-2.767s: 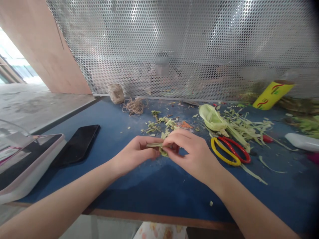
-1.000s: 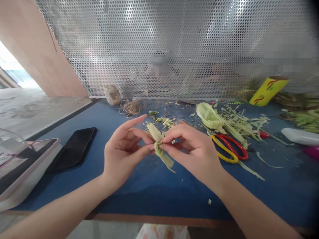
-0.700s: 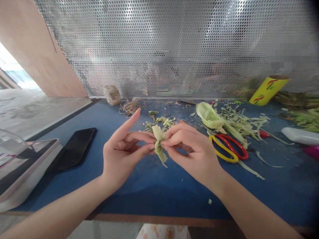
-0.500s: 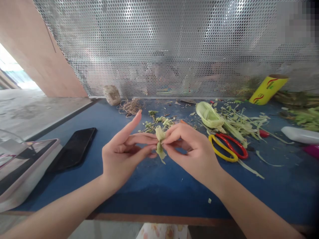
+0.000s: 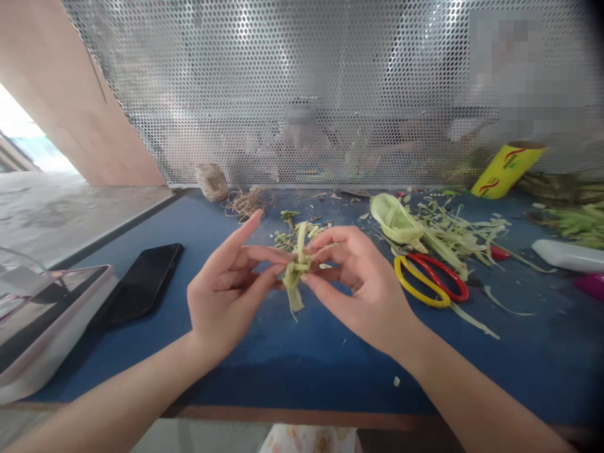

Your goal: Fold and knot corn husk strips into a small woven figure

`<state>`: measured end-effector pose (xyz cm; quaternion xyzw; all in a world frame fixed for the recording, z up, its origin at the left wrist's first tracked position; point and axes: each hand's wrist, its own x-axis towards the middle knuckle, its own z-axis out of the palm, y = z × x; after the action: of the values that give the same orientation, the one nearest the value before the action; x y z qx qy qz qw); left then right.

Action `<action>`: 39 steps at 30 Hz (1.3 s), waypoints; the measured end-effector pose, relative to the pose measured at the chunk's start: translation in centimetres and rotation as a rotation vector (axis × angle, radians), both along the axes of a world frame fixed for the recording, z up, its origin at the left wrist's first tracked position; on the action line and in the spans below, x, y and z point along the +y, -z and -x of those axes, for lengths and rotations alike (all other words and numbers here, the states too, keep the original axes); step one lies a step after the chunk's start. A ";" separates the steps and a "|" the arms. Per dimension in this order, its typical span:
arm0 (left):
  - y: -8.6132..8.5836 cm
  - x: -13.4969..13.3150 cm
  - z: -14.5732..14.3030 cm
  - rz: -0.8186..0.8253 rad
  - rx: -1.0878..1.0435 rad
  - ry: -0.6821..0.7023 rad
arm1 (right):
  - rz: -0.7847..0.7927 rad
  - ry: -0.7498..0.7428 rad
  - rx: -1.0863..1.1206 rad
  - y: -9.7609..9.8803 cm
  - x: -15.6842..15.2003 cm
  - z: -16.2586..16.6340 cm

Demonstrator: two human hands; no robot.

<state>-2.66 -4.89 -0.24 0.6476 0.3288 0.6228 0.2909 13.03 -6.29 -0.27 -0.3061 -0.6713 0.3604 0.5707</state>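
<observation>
A folded pale green leaf strip (image 5: 295, 272) is held above the blue table (image 5: 264, 352) between both hands. My left hand (image 5: 226, 292) pinches it from the left with thumb and middle fingers, the index finger stretched out. My right hand (image 5: 361, 283) pinches it from the right, fingers curled around the knot. One end of the strip sticks up and the other hangs down.
Yellow-and-red scissors (image 5: 431, 282) lie right of my hands beside a heap of leaf strips (image 5: 443, 233) and a folded green leaf (image 5: 396, 220). A black phone (image 5: 141, 280) and a white-rimmed box (image 5: 42, 327) lie left. Rubber bands (image 5: 248, 202), a yellow tube (image 5: 507, 171) and a perforated metal screen (image 5: 330, 88) stand behind.
My hands rose from the table with the strip. The strip has been turned and folded; its upper end now stands more upright and its lower end hangs straight down.
</observation>
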 end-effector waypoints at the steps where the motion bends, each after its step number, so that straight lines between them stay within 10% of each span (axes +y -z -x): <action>1: 0.0 0.1 0.0 0.026 -0.013 -0.017 | 0.020 0.030 0.005 0.1 0.1 0.0; 27: -1.1 2.2 0.9 0.232 -0.166 0.033 | 0.048 0.173 -0.208 -1.3 1.1 -2.1; 39: -0.4 2.0 0.6 0.277 -0.135 0.203 | 0.226 -0.074 -0.209 -0.3 1.1 -1.4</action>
<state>-3.25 -2.91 0.15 0.5880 0.3241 0.5810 0.4600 14.38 -5.18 0.02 -0.3793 -0.6930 0.4205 0.4462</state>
